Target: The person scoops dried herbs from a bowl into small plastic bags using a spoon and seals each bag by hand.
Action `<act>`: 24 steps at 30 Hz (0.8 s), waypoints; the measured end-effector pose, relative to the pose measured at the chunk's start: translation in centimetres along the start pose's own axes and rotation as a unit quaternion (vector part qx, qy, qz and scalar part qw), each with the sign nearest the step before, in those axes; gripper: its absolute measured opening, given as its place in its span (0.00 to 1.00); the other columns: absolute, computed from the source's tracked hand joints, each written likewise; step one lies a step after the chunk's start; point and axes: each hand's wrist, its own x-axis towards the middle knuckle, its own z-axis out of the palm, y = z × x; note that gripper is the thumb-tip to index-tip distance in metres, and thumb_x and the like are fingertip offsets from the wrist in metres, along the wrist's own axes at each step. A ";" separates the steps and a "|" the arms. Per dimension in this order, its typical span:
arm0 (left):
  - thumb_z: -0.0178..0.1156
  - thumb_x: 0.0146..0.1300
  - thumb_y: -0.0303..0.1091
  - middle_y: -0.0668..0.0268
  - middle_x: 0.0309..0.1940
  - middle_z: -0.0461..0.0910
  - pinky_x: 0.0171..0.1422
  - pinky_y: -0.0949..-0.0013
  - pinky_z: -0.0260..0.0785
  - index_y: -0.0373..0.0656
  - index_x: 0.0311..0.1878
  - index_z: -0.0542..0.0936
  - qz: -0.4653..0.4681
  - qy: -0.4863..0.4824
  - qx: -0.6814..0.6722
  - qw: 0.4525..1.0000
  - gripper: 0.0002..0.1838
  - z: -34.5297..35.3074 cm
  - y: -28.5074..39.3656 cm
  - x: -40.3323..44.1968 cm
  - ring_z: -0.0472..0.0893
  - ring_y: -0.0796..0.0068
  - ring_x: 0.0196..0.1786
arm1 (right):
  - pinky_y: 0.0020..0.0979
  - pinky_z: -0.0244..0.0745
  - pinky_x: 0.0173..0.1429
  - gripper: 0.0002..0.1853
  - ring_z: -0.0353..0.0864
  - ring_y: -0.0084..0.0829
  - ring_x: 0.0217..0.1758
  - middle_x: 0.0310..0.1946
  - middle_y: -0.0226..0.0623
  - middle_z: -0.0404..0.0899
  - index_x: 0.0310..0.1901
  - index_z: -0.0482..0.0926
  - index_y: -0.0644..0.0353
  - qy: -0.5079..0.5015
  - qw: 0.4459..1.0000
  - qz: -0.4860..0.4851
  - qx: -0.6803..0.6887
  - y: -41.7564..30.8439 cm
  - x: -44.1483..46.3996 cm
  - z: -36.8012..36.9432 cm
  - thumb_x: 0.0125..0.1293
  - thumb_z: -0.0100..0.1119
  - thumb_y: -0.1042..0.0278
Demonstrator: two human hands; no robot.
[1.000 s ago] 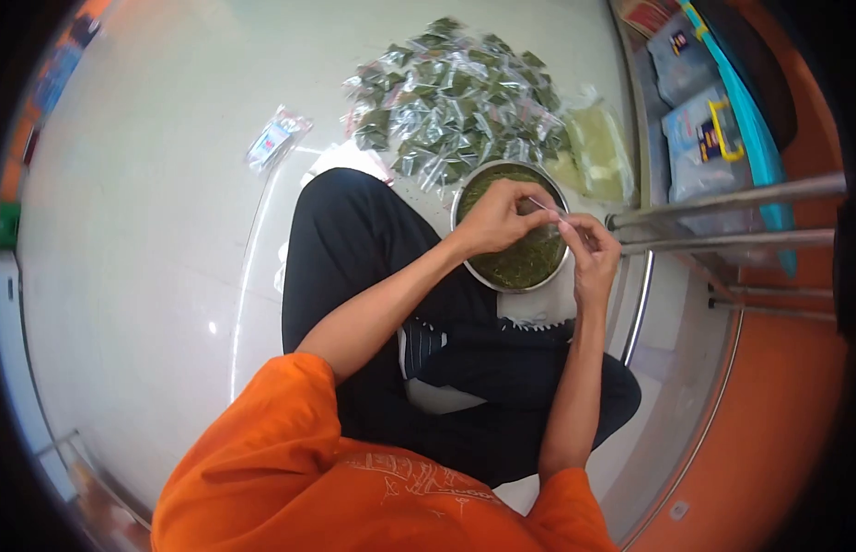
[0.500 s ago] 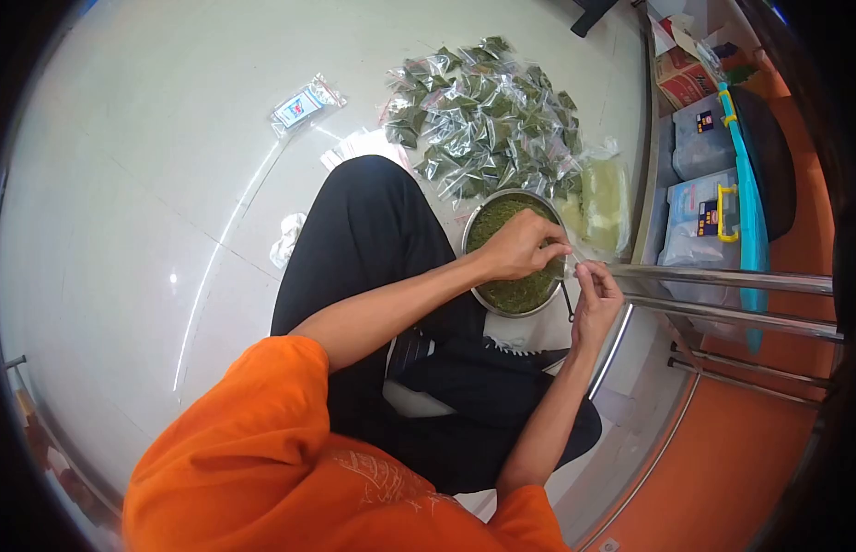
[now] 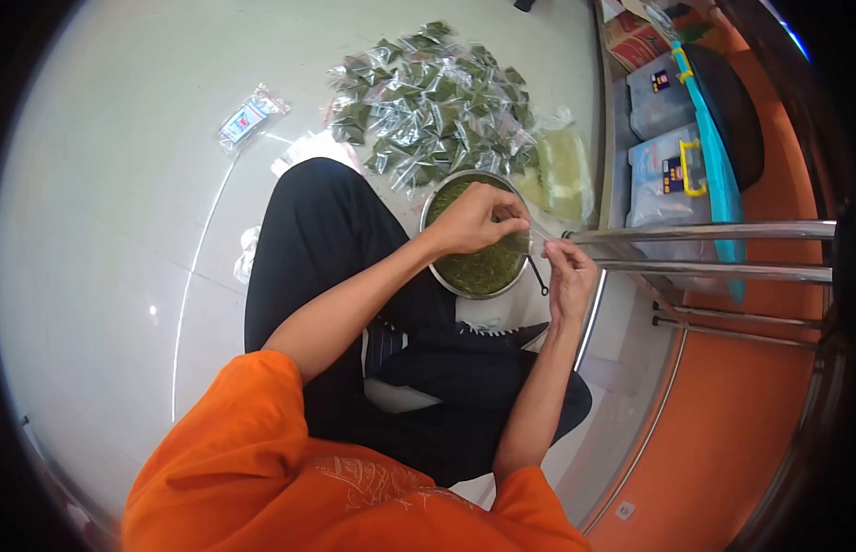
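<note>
On the floor before us we see the bowl beyond our crossed legs, shredded leaves in it; the heap of filled bags lies behind it, toward the floor's far edge, with the large bag just right of the heap; the flat pack lies farther left; behind our left knee are the papers, left of it the crumpled bundle; along the floor's right edge stands the rack, two boxes in it

Just one cam here, head-worn, facing forward and steeply down over own lap and floor, roughly arm's-length close.
</note>
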 end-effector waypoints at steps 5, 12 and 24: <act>0.67 0.62 0.32 0.57 0.29 0.86 0.41 0.66 0.76 0.33 0.38 0.85 0.009 0.049 0.027 0.998 0.09 0.6 -0.5 0.0 0.86 0.68 0.33 | 0.26 0.74 0.54 0.06 0.80 0.25 0.45 0.42 0.37 0.83 0.42 0.84 0.69 -0.040 0.999 0.002 0.010 0.1 -0.2 1.2 0.64 0.66 0.83; 0.69 0.63 0.34 0.63 0.30 0.86 0.41 0.66 0.73 0.38 0.41 0.86 -0.009 0.006 0.011 1.000 0.09 0.7 -1.0 -0.2 0.83 0.75 0.37 | 0.25 0.73 0.55 0.05 0.79 0.23 0.49 0.47 0.37 0.82 0.43 0.82 0.67 -0.043 0.998 -0.035 0.006 0.7 -0.4 1.5 0.67 0.65 0.81; 0.68 0.60 0.34 0.52 0.26 0.84 0.39 0.60 0.75 0.34 0.33 0.86 0.072 0.055 -0.055 0.994 0.11 0.3 -0.4 -0.1 0.85 0.55 0.31 | 0.30 0.76 0.59 0.08 0.82 0.29 0.49 0.45 0.41 0.83 0.48 0.81 0.73 -0.002 0.998 -0.038 -0.046 0.1 0.0 1.3 0.70 0.61 0.79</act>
